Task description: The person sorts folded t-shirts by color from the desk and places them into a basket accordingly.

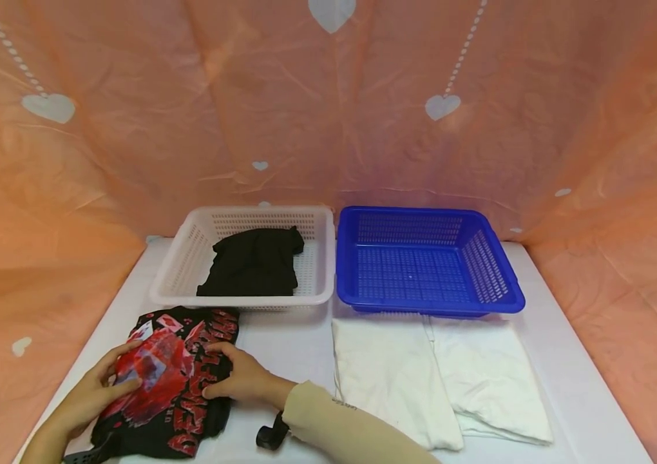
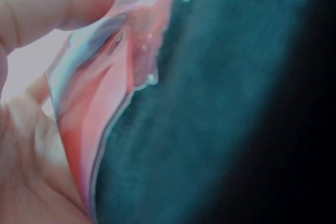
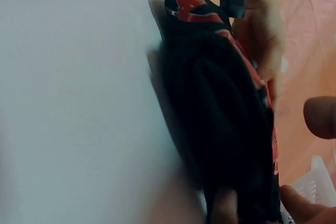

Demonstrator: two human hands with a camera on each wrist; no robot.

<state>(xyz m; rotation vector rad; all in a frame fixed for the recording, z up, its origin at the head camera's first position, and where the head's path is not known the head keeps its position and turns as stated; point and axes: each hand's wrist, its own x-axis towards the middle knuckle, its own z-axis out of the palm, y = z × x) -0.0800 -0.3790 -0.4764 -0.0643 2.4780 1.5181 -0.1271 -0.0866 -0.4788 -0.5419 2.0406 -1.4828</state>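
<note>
Position of the left hand (image 1: 87, 390)?

At the left edge of a folded black fabric garment with a red picture and red lettering (image 1: 149, 367), gripping that edge between thumb and fingers.

And the right hand (image 1: 247, 380)?

It pinches the garment's right edge, so the piece sits between the two hands. The right wrist view is blurred, so I can't say whether any of it is lifted off the white desk (image 1: 288, 328).

What's ahead of that hand?

Straight ahead, a white rectangular plastic basket (image 1: 241, 301) with a plain black fabric garment (image 1: 256, 264) inside. Ahead and to its right, a blue rectangular plastic basket (image 1: 433, 307).

Anything beside it?

Two folded white fabric pieces (image 1: 392, 380), to the right of the right hand. A beige sleeve (image 1: 352, 422) covers that forearm.
</note>
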